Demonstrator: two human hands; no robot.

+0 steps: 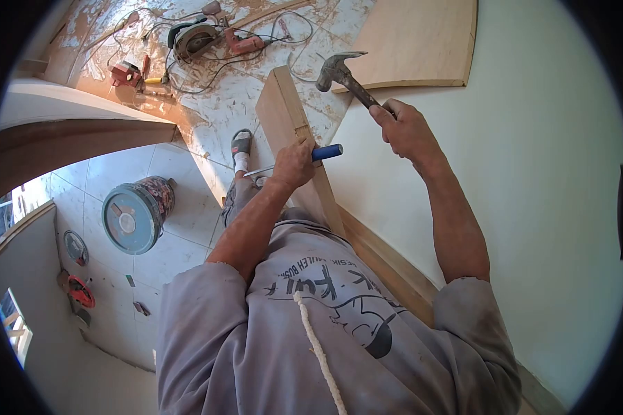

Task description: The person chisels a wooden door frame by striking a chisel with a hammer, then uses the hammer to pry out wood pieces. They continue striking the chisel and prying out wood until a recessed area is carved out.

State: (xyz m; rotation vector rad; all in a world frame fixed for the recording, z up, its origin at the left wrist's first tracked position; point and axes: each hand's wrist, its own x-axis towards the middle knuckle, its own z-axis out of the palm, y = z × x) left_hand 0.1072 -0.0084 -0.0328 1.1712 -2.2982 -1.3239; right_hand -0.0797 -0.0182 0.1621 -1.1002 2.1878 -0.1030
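Note:
My right hand [410, 133] is raised at the right, its fingers wrapped round the grip of a claw hammer [346, 76]. The hammer's head points up and to the left. Lower down, my left hand [294, 164] is closed round a blue-handled tool with a slim metal shaft [328, 152]. That tool lies crosswise, its shaft showing to the left of the hand; the tip's shape is too small to tell. Under my left hand, a wooden panel [291, 97] stands on its side with its narrow edge up. A small notch shows in that edge near my fingers.
A circular saw [194, 43], a red drill [244, 43] and cords lie among shavings on the floor. At left are a lidded bucket [128, 220] and a curved wooden piece [83, 145]. Another wooden panel [422, 41] lies at the back, by the pale wall [533, 173].

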